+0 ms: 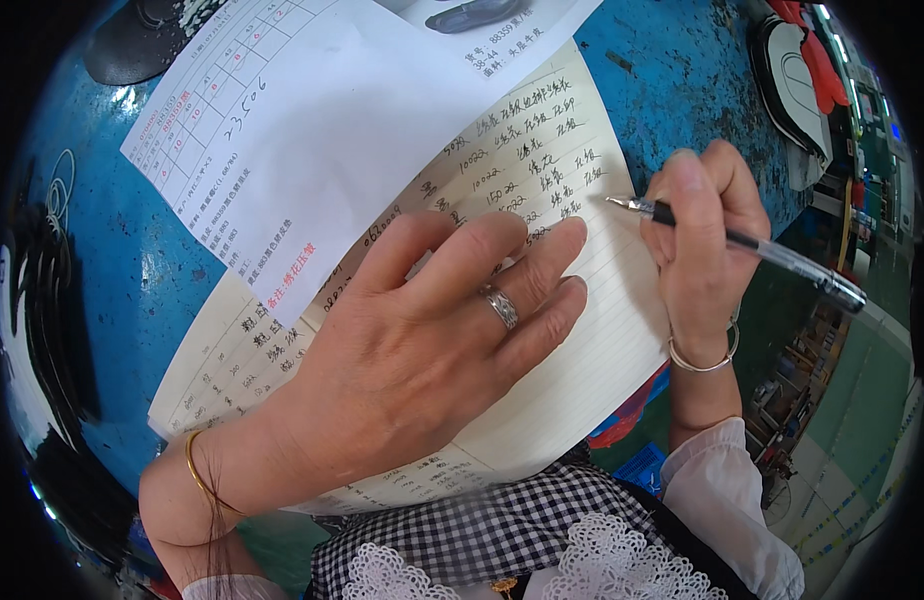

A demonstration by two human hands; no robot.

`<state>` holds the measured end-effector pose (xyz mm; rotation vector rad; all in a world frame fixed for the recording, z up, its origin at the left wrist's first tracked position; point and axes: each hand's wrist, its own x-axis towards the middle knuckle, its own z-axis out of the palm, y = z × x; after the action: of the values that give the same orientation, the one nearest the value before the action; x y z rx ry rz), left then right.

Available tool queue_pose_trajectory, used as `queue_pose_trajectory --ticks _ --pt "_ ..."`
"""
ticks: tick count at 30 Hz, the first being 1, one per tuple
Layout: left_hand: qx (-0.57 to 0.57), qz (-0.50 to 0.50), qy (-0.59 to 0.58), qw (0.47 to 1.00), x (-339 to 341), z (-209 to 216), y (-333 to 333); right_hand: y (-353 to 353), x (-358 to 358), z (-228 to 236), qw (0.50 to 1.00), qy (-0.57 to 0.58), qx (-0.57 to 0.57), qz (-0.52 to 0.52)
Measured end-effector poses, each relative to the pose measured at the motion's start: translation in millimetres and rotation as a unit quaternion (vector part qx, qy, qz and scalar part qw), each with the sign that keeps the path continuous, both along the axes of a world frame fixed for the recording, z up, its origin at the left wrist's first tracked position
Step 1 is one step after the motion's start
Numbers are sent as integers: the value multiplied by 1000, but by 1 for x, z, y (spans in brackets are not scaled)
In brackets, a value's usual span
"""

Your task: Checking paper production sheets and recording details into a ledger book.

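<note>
My right hand (700, 235) grips a clear-barrelled pen (792, 262) with a black grip. Its metal tip is over the right edge of the lined page, and I cannot tell whether it touches the paper. Beneath lies an open notebook (592, 335) with several rows of handwriting in dark ink. My left hand (422, 330) rests flat across the notebook, fingers spread, a ring on one of them. Under its fingers part of the writing is hidden. A white printed sheet (322, 130) with a table and red lettering overlaps the notebook's upper left.
The worn blue tabletop (662, 70) extends behind the papers. A black shoe (132, 45) sits at the far left, and a dark and white shoe piece (794, 85) by a red cloth (827, 75) at the far right. Dark stacked pieces (57, 330) line the left edge.
</note>
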<state>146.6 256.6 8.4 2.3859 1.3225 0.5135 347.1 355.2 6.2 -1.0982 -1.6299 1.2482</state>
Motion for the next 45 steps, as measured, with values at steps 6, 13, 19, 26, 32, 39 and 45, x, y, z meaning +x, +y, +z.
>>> queue_pose_trajectory --ticks 6,13,19,26,32,39,45 --pt "7 1 26 1000 3 -1 1 13 6 2 1000 -15 -13 22" --pt "14 -3 62 998 10 4 3 13 9 -4 997 -30 19 68" --pt "7 1 62 998 17 3 9 13 6 -5 998 -15 5 61" --pt "18 -8 62 998 17 1 10 13 6 -5 998 -28 28 54" --pt "21 -11 61 998 16 1 11 15 8 -10 994 -41 88 60" --pt "19 -13 65 998 15 1 11 15 7 -10 989 -59 106 90" --pt "20 -6 53 998 16 -1 10 15 6 -10 984 -89 124 92"
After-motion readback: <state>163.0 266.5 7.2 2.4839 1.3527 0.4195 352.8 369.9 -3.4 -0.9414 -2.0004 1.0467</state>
